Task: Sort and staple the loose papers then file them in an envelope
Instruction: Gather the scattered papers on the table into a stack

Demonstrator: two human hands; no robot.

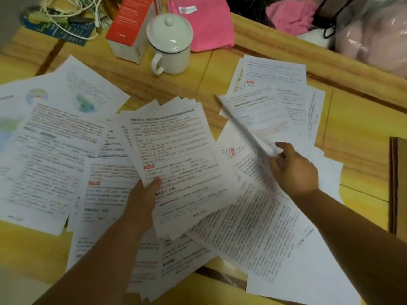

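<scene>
Loose printed papers (50,150) lie scattered across the yellow wooden table (356,133). My left hand (143,199) holds a fanned stack of several sheets (176,155) by its lower left edge, thumb on top. My right hand (293,170) pinches a single sheet (244,126) that is lifted and blurred, seen almost edge-on above the right-hand pile (286,102). More sheets (253,234) lie under both forearms. Brown envelopes (398,186) lie at the table's right edge. No stapler is visible.
A white lidded enamel mug (169,45) stands at the back centre beside a red and white box (130,27). Pink cloth (209,23) lies behind it. Cables (66,16) lie on a booklet at the back left. A plastic bag (374,36) sits back right.
</scene>
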